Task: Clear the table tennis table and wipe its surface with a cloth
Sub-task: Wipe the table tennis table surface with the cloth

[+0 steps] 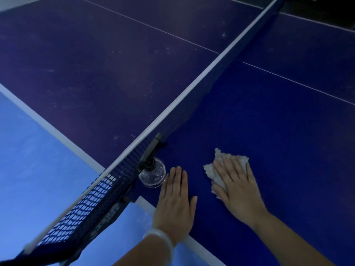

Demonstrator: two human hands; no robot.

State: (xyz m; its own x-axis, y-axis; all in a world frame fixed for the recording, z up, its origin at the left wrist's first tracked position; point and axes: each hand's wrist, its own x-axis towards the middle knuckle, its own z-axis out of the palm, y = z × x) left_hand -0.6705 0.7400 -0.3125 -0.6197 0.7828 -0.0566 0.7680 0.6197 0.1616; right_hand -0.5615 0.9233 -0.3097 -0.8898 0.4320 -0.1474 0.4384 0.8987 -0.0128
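Both hands lie flat, holding nothing: right hand (238, 186) should press the crumpled pale cloth (223, 167) across the dark blue table (278, 131) toward 12 o'clock, left hand (176, 198) bracing, clear of the clear plastic spray bottle (152, 175) at 9 o'clock.

no readable text — only blurred white marks on the net (107, 214) — illegible.

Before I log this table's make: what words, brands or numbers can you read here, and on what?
None can be read.
net: pale marks on the dark end band near the post, too blurred to read.
spray bottle: no label visible.
cloth: no text.
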